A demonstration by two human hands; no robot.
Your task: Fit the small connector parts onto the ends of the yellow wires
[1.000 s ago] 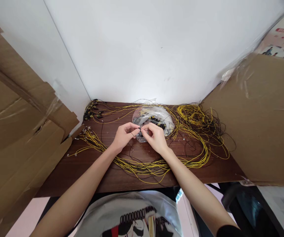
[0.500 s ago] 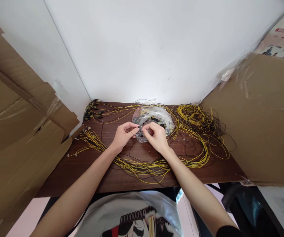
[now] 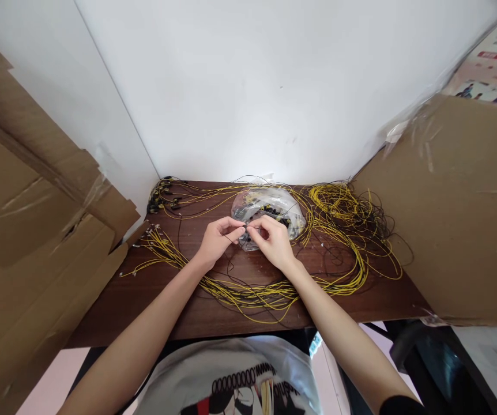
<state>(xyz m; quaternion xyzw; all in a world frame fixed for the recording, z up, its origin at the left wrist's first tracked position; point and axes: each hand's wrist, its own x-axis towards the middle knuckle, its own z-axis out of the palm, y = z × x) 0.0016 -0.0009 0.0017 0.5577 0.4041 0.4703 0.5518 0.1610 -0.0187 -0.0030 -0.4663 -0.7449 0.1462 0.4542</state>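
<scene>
My left hand [image 3: 219, 241] and my right hand [image 3: 272, 239] meet fingertip to fingertip over the middle of the table. Both are pinched on something small and dark; a thin black wire runs from my left fingers. Just behind them lies a clear plastic bag [image 3: 289, 202] with black and yellow small parts inside. A bundle of yellow and black wires [image 3: 248, 293] curves in front of my hands, its white-tipped ends fanned out at the left. Black connectors [image 3: 157, 199] on wires lie at the back left.
Tangled yellow and black wires [image 3: 339, 202] pile up at the back right of the brown table [image 3: 145, 311]. Cardboard stands on the left [image 3: 27, 230] and right [image 3: 469, 213], with a white wall [image 3: 248, 86] behind.
My fingertips have drawn closer together around the small dark piece. The view has shifted slightly; the wires on the table lie as before.
</scene>
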